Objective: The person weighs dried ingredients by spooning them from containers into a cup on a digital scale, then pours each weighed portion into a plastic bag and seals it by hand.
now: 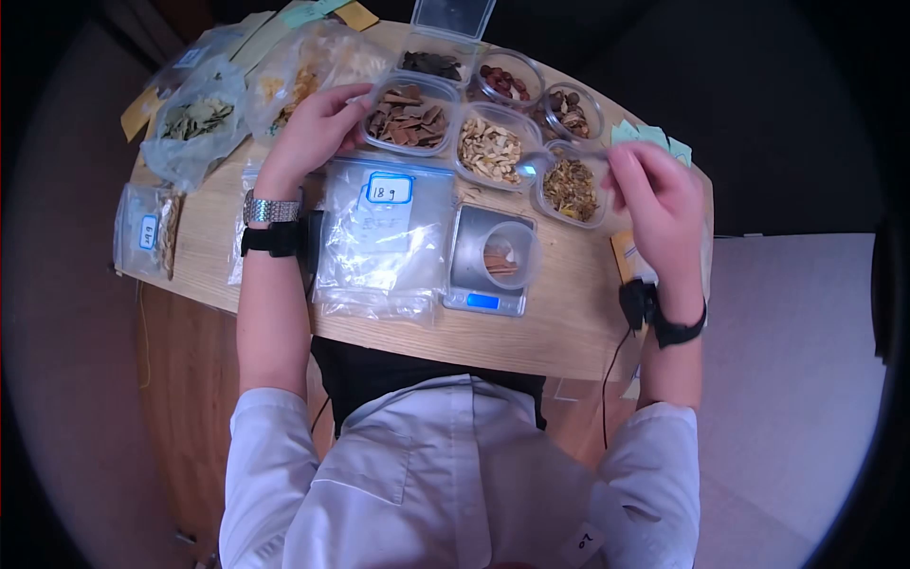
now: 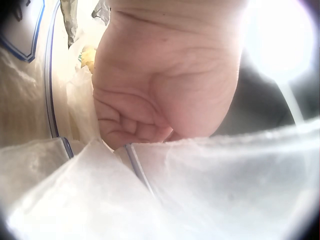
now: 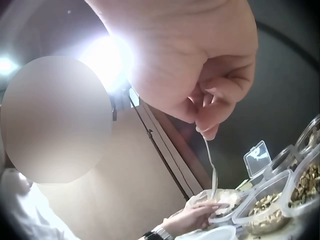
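Observation:
My left hand (image 1: 322, 128) grips the left rim of a clear plastic container (image 1: 409, 144) of flat brown bark pieces (image 1: 408, 119). Its fingers bend inward in the left wrist view, fingertips hidden. My right hand (image 1: 654, 185) pinches the thin handle of a metal spoon (image 3: 210, 155) between thumb and fingers. The spoon's bowl end hangs to the left, over the containers of pale slices (image 1: 488, 150) and yellow-brown pieces (image 1: 569, 190). A round plastic cup (image 1: 517, 254) with some bark pieces stands on a digital scale (image 1: 482, 301) with a lit display.
Clear zip bags (image 1: 379, 256), the top one labelled 18 g, lie left of the scale. Behind are containers of dark pieces (image 1: 431, 64), red dried fruit (image 1: 502, 81) and brown pieces (image 1: 569, 114). More filled bags (image 1: 199, 119) lie at the left.

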A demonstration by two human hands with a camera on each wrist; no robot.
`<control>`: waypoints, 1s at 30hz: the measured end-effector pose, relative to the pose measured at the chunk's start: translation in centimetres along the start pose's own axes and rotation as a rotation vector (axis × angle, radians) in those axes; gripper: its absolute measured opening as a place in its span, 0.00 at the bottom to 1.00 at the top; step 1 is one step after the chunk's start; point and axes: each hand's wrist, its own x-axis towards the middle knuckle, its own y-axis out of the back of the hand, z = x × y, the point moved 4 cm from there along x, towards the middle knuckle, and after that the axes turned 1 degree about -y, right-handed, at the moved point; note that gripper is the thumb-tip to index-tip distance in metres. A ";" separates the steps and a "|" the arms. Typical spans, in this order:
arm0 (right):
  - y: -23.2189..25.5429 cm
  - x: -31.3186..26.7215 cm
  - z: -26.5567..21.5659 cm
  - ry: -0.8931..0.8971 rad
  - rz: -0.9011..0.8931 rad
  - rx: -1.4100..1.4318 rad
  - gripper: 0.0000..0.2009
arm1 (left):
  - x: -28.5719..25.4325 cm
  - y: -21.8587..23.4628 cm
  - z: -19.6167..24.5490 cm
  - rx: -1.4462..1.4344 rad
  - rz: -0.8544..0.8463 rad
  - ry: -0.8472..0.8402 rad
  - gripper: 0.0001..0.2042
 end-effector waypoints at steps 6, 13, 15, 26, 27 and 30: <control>-6.2 6.7 0.8 0.325 -0.020 -0.232 0.12 | -0.3 0.0 0.2 -0.011 0.007 0.007 0.21; -12.3 11.2 4.5 0.214 -0.211 -0.214 0.14 | -0.3 0.0 0.6 0.005 0.001 0.010 0.22; -13.5 11.4 5.5 -0.032 -0.264 0.042 0.14 | -0.3 0.0 0.4 0.002 0.002 0.017 0.22; -13.5 12.7 5.6 -0.034 -0.305 0.012 0.16 | -0.2 0.0 0.2 -0.021 0.006 0.023 0.22; -13.6 12.7 5.9 -0.075 -0.341 0.039 0.15 | -0.2 0.1 0.2 -0.021 0.003 0.026 0.22; -14.2 12.8 6.2 -0.146 -0.387 0.099 0.14 | -0.3 0.0 0.3 -0.060 0.012 0.009 0.22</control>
